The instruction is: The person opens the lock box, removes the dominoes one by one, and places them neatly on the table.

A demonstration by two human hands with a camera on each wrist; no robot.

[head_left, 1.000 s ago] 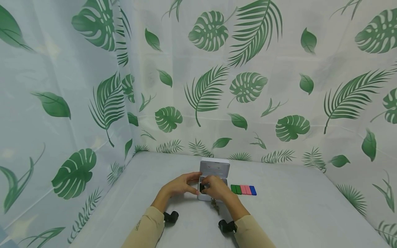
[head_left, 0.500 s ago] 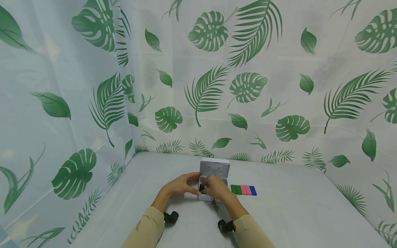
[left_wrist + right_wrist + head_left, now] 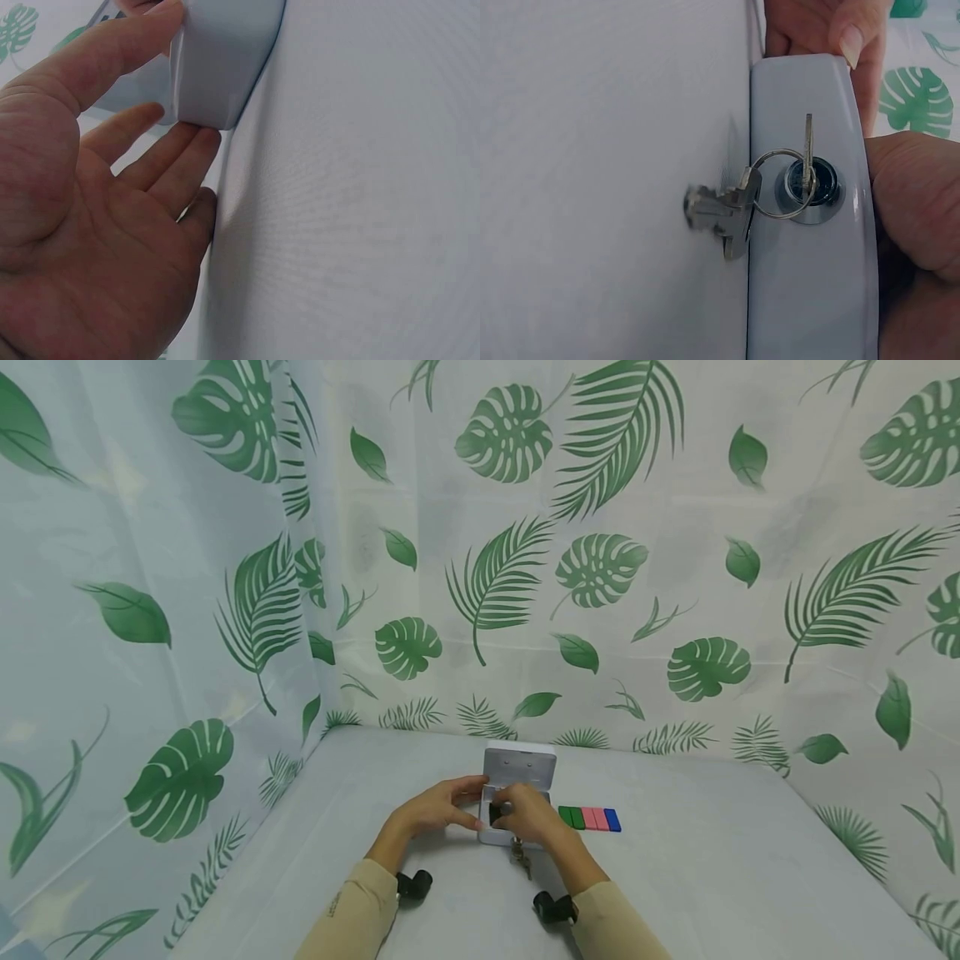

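Observation:
A small pale cash box (image 3: 491, 837) stands on the table with its lid (image 3: 519, 768) raised. My left hand (image 3: 435, 808) holds its left end, the thumb (image 3: 124, 49) at the front corner rim and the fingertips against the box's end. Inside the box, my right hand (image 3: 529, 814) has its bent fingers around a dark object (image 3: 495, 814), whose kind is hidden. A grey rounded part (image 3: 507, 808) shows beside the fingers. One key sits in the front lock (image 3: 815, 184); more keys (image 3: 731, 214) hang from its ring.
Right of the box lies a row of several flat bars (image 3: 588, 819), green, pink and blue. White cloth covers the table (image 3: 675, 860). A leaf-printed curtain (image 3: 480, 568) rises behind and at the left.
My right hand and the dark object have shifted slightly to the right inside the box. The left hand, the box and the bars have stayed in place.

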